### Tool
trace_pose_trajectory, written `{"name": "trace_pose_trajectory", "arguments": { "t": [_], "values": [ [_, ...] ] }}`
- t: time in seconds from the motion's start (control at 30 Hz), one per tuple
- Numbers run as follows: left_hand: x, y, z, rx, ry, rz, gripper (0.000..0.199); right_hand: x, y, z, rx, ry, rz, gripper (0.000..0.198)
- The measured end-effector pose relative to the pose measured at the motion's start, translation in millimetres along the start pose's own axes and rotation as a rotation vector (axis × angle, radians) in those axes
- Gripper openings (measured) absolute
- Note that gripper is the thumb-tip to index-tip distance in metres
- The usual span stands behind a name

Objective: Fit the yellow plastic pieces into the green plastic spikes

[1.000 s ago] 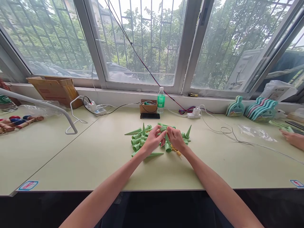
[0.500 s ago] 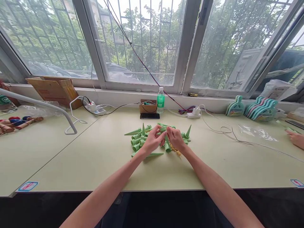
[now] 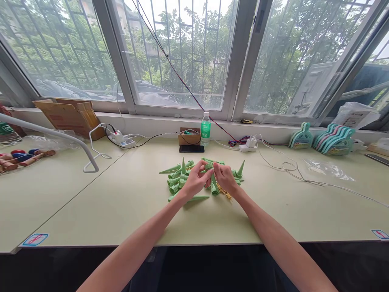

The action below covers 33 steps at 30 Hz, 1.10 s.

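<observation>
My left hand [image 3: 197,178] is closed around a green plastic watering spike [image 3: 208,166], its ribbed collar showing at the fingertips. Close against it, my right hand [image 3: 225,176] has thumb and fingers pinched together; what sits between them is hidden. Loose green spikes and hollow ribbed pieces [image 3: 174,189] lie around both hands, one cone [image 3: 240,169] standing upright on the right. Under my right hand are several small yellow plastic parts [image 3: 226,194]. One long green spike [image 3: 199,198] lies on the table below my left wrist.
Behind the pile are a black phone [image 3: 191,149], a small cardboard box [image 3: 189,138] and a green-labelled bottle [image 3: 205,129]. White cables [image 3: 285,165] and a power strip [image 3: 248,147] lie to the right. A grey curved bar [image 3: 60,134] reaches in from the left.
Another person's hand at the right edge has gone out of view. My own hands stay in nearly the same place.
</observation>
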<state>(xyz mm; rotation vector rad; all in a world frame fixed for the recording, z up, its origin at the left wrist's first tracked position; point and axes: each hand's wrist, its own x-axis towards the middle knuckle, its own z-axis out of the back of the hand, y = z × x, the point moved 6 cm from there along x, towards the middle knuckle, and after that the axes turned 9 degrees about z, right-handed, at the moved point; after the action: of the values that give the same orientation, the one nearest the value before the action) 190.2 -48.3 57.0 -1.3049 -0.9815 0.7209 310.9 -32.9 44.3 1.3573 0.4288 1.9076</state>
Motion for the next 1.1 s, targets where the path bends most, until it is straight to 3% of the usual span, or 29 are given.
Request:
{"name": "trace_pose_trajectory", "arguments": {
  "t": [0.6, 0.9, 1.1],
  "values": [
    [-2.1, 0.6, 0.2, 0.113, -0.006, -0.029, 0.028, -0.7, -5.0, -0.8, 0.016, 0.010, -0.089, 0.062],
    [-7.0, -10.9, 4.3, 0.332, -0.152, -0.124, 0.024, -0.9, -2.5, -0.6, 0.067, 0.003, -0.102, 0.065],
    [-4.6, -4.4, 2.0, 0.231, -0.097, -0.096, 0.024, -0.2, 0.4, -1.4, 0.063, -0.006, -0.095, 0.064]
  ]
}}
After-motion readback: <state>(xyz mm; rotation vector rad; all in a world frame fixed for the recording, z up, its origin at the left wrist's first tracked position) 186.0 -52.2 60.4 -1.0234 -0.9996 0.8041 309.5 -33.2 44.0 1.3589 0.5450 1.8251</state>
